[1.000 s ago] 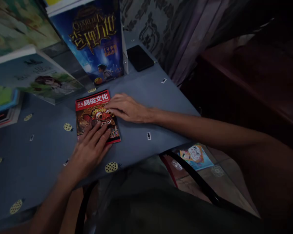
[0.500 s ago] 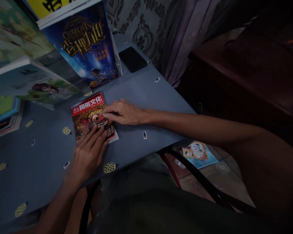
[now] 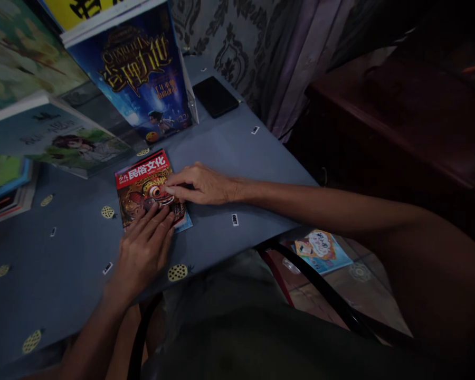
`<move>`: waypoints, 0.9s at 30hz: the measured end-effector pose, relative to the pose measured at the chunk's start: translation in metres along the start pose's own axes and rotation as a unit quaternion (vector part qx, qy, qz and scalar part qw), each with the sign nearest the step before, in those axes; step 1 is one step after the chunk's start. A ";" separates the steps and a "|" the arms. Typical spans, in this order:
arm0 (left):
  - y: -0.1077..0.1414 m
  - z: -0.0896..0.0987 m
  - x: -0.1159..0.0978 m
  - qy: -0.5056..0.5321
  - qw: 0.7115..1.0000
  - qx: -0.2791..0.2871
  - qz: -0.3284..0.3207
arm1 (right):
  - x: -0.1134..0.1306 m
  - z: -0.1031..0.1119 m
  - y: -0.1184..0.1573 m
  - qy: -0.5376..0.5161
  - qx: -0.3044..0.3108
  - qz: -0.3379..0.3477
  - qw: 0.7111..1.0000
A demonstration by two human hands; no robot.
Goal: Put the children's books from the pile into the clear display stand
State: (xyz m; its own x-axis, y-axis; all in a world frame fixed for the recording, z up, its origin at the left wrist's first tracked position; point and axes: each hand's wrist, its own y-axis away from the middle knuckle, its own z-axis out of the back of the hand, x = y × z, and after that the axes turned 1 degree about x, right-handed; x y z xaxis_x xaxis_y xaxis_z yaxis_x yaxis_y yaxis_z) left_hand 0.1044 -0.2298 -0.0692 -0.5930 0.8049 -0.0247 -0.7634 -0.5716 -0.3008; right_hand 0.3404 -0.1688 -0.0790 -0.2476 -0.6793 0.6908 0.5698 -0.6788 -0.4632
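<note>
A small booklet (image 3: 142, 182) with a red title band and a dark, colourful mask picture lies flat on the blue-grey tablecloth. A light blue edge shows from under its lower right corner. My left hand (image 3: 148, 243) lies flat over the booklet's lower edge, fingers stretched out and holding nothing. My right hand (image 3: 200, 183) comes in from the right, its thumb and fingers pinched together at the booklet's right side, over the cover picture. Whether something is between those fingertips is too small to tell.
Behind the booklet stand a blue book (image 3: 130, 74) and a pale green book (image 3: 63, 134). More books (image 3: 11, 184) are stacked at the left. A black phone (image 3: 215, 96) lies near the table's back edge (image 3: 277, 150). Below the table is another booklet (image 3: 322, 250).
The strip under the booklet's lower right corner was white and now looks light blue. Both hands have stayed almost where they were.
</note>
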 end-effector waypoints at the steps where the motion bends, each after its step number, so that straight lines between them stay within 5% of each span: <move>1: 0.000 0.000 0.000 0.000 1.000 -0.001 0.001 | 0.000 0.000 0.000 0.000 0.001 0.000 1.000; 13: 0.002 -0.005 0.000 -0.005 0.999 -0.031 -0.023 | 0.023 -0.005 0.021 -0.025 0.019 0.050 0.998; 27: 0.001 -0.006 -0.002 -0.018 0.999 -0.036 -0.015 | 0.034 -0.005 0.053 0.162 0.061 0.127 0.977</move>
State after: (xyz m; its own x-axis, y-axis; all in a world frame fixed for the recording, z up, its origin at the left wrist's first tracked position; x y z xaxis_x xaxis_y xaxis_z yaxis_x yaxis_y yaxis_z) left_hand 0.1064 -0.2314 -0.0755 -0.5805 0.8140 0.0189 -0.7610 -0.5341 -0.3682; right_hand 0.3584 -0.2295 -0.0829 -0.3098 -0.8874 0.3414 0.7292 -0.4521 -0.5137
